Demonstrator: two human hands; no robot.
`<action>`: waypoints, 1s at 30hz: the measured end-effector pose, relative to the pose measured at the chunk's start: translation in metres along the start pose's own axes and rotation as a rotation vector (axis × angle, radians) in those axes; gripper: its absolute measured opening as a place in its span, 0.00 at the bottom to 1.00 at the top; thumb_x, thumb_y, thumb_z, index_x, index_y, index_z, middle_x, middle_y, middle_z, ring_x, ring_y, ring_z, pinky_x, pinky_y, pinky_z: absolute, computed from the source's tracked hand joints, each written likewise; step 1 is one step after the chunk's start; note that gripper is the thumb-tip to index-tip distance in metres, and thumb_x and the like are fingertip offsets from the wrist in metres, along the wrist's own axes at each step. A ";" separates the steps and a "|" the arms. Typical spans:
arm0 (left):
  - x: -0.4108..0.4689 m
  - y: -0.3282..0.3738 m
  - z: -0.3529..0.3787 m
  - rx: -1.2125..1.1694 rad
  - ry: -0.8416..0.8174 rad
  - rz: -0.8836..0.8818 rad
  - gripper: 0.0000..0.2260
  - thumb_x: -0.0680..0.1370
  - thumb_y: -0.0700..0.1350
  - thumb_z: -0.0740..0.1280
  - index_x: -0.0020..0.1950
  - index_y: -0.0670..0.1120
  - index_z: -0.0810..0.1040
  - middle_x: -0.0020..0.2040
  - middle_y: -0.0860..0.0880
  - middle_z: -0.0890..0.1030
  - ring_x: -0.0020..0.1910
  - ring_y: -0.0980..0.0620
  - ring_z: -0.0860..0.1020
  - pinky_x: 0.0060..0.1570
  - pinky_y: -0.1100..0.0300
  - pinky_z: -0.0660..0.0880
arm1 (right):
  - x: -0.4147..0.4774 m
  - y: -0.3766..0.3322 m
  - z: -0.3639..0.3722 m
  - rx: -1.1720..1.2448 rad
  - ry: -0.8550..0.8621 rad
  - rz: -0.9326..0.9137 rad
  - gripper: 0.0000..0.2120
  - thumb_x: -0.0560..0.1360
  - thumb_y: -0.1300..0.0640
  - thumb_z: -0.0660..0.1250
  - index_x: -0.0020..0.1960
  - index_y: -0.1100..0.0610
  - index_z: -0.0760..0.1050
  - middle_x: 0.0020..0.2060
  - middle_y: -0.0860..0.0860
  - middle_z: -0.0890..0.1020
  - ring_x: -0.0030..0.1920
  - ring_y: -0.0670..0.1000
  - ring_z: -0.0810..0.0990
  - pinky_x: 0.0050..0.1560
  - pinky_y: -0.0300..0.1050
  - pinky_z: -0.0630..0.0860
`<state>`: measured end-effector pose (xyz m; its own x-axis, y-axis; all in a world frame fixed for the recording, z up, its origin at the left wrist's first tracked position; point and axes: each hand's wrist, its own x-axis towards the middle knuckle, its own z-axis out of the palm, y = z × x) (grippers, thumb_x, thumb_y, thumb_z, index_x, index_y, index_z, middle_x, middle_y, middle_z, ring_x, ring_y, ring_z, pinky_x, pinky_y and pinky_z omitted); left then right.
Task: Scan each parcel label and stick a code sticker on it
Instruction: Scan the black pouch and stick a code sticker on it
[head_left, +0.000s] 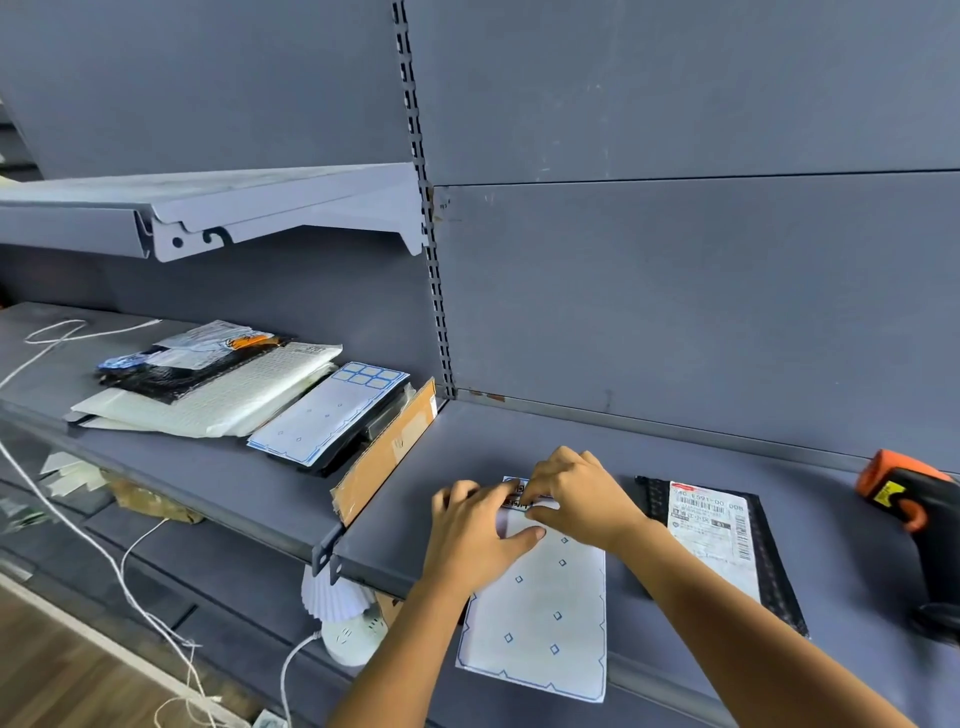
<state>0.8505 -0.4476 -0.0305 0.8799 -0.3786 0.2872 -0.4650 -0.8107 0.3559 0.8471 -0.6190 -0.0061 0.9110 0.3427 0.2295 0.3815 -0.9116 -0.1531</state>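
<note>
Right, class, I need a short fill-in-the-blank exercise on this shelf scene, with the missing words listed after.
1. Both hands, the left hand and the right hand, work at the far end of the ____ sheet.
2. The black parcel with the white label lies to the ____ of that sheet.
3. The scanner at the right edge has an ____ head.
4. The stack of parcels lies on the shelf to the ____.

Missing words: sticker; right; orange; left

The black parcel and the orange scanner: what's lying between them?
Nothing: in the head view, only bare grey shelf separates the black parcel from the orange scanner.
</note>
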 end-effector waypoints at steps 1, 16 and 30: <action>0.000 -0.001 0.001 -0.001 0.000 -0.002 0.24 0.72 0.66 0.63 0.66 0.59 0.70 0.58 0.60 0.77 0.62 0.57 0.65 0.61 0.60 0.55 | 0.000 0.001 0.000 0.013 -0.005 0.010 0.11 0.77 0.47 0.63 0.57 0.45 0.79 0.55 0.42 0.79 0.59 0.50 0.68 0.52 0.45 0.61; 0.000 -0.003 0.004 -0.024 0.052 0.011 0.22 0.70 0.66 0.65 0.60 0.59 0.74 0.51 0.61 0.78 0.58 0.58 0.67 0.56 0.62 0.55 | -0.002 0.000 0.004 0.021 0.027 0.013 0.12 0.76 0.46 0.64 0.56 0.47 0.80 0.54 0.42 0.79 0.59 0.50 0.68 0.52 0.43 0.59; 0.001 -0.009 0.008 -0.088 0.132 0.045 0.07 0.74 0.55 0.68 0.45 0.53 0.79 0.42 0.57 0.79 0.54 0.56 0.69 0.50 0.64 0.52 | -0.015 0.011 0.010 0.252 0.118 0.077 0.08 0.75 0.54 0.66 0.52 0.49 0.82 0.48 0.44 0.82 0.54 0.51 0.73 0.53 0.46 0.69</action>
<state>0.8563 -0.4445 -0.0401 0.8404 -0.3469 0.4164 -0.5153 -0.7497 0.4153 0.8393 -0.6316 -0.0211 0.9201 0.2323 0.3155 0.3520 -0.8436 -0.4055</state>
